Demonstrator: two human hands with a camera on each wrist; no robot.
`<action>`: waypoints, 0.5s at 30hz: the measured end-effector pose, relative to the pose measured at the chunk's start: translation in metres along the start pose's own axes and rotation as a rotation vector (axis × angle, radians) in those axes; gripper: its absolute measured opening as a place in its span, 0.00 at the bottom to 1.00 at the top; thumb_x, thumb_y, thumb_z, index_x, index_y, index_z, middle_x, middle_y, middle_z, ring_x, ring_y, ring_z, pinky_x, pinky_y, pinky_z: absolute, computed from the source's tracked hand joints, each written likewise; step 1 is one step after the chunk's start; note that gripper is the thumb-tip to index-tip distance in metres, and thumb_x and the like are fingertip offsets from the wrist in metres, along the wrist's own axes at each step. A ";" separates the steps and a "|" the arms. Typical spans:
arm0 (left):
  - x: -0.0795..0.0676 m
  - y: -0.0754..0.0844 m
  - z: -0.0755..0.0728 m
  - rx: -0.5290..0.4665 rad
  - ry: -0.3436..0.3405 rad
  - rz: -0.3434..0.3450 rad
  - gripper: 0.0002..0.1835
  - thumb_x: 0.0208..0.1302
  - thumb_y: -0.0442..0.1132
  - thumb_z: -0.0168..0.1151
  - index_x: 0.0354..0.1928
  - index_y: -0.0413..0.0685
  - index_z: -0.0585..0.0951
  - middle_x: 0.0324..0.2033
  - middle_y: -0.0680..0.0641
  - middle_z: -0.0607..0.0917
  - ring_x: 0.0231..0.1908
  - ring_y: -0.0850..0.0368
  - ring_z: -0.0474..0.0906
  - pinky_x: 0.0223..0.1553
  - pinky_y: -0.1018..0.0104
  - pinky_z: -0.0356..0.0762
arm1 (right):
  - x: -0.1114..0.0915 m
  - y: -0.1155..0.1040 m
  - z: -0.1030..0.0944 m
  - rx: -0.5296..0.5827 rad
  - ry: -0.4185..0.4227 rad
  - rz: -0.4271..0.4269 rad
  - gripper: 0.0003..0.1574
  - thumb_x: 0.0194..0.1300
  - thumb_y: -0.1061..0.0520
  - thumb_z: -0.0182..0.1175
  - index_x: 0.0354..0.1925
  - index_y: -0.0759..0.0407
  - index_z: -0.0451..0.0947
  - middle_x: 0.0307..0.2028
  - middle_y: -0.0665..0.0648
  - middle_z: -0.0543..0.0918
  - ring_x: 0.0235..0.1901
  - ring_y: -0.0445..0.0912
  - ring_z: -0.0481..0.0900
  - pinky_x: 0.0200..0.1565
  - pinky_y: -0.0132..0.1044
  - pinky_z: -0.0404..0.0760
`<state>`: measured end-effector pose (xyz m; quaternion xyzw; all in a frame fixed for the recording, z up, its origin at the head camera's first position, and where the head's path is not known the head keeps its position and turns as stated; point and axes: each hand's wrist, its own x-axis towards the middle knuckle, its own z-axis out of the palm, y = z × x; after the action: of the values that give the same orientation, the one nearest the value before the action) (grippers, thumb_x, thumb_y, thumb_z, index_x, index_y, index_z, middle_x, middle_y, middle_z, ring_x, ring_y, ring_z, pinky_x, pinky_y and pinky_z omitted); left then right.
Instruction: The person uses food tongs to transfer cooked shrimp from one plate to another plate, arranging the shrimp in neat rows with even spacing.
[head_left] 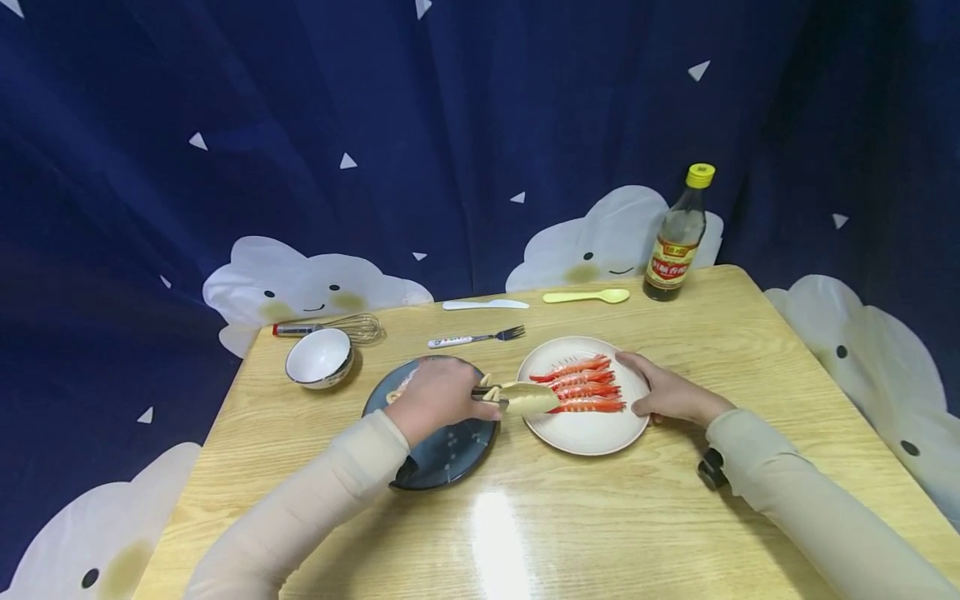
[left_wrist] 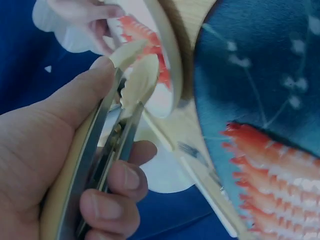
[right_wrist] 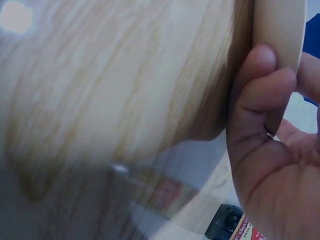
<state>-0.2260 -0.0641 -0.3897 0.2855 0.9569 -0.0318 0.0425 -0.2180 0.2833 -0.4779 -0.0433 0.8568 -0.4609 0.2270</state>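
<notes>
Reaching across the dark blue plate (head_left: 442, 468), my left hand (head_left: 444, 393) grips a pair of tongs (head_left: 529, 399) with cream-coloured tips. Those tips are over the left side of a white plate (head_left: 585, 440), close to several red-and-white prawns (head_left: 588, 389) lying in a row there. Whether the tips touch a prawn, I cannot tell. My right hand (head_left: 672, 395) holds the white plate by its right rim; in the right wrist view the fingers (right_wrist: 262, 100) curl against the plate's edge. More prawns (left_wrist: 280, 182) lie on the dark plate, mostly behind my left hand in the head view.
Along the back lie a whisk (head_left: 360, 327), a white knife (head_left: 486, 304), a fork (head_left: 480, 337) and a yellow spoon (head_left: 588, 296). A small bowl (head_left: 320, 358) stands at the left. At the back right stands a bottle (head_left: 672, 250) with a yellow cap.
</notes>
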 end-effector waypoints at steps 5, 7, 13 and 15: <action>-0.018 -0.008 -0.014 -0.016 0.016 -0.067 0.30 0.35 0.76 0.50 0.10 0.57 0.66 0.08 0.57 0.65 0.11 0.61 0.60 0.12 0.64 0.61 | 0.002 -0.002 0.001 0.007 -0.008 -0.003 0.58 0.44 0.69 0.58 0.66 0.50 0.39 0.61 0.68 0.46 0.13 0.46 0.67 0.18 0.41 0.71; -0.027 -0.014 -0.018 -0.006 0.026 -0.081 0.29 0.37 0.76 0.49 0.11 0.58 0.67 0.09 0.57 0.66 0.12 0.62 0.61 0.13 0.64 0.60 | 0.002 -0.003 0.001 0.008 -0.012 -0.001 0.58 0.43 0.69 0.58 0.66 0.50 0.39 0.61 0.69 0.47 0.13 0.46 0.68 0.18 0.41 0.71; -0.057 -0.040 -0.022 0.057 0.097 -0.105 0.27 0.39 0.73 0.52 0.09 0.59 0.67 0.08 0.56 0.68 0.12 0.60 0.64 0.13 0.63 0.60 | 0.001 -0.002 -0.001 0.006 -0.013 -0.008 0.58 0.42 0.70 0.57 0.66 0.51 0.38 0.62 0.69 0.45 0.13 0.46 0.67 0.17 0.41 0.70; -0.070 -0.049 -0.020 0.083 0.108 -0.131 0.28 0.38 0.73 0.53 0.08 0.57 0.66 0.07 0.55 0.67 0.10 0.59 0.63 0.11 0.62 0.59 | 0.001 -0.002 0.000 0.000 -0.017 -0.009 0.59 0.42 0.70 0.58 0.66 0.52 0.38 0.62 0.69 0.45 0.14 0.46 0.67 0.17 0.41 0.70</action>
<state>-0.1960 -0.1418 -0.3612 0.2252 0.9722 -0.0589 -0.0230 -0.2189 0.2824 -0.4767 -0.0509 0.8547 -0.4615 0.2322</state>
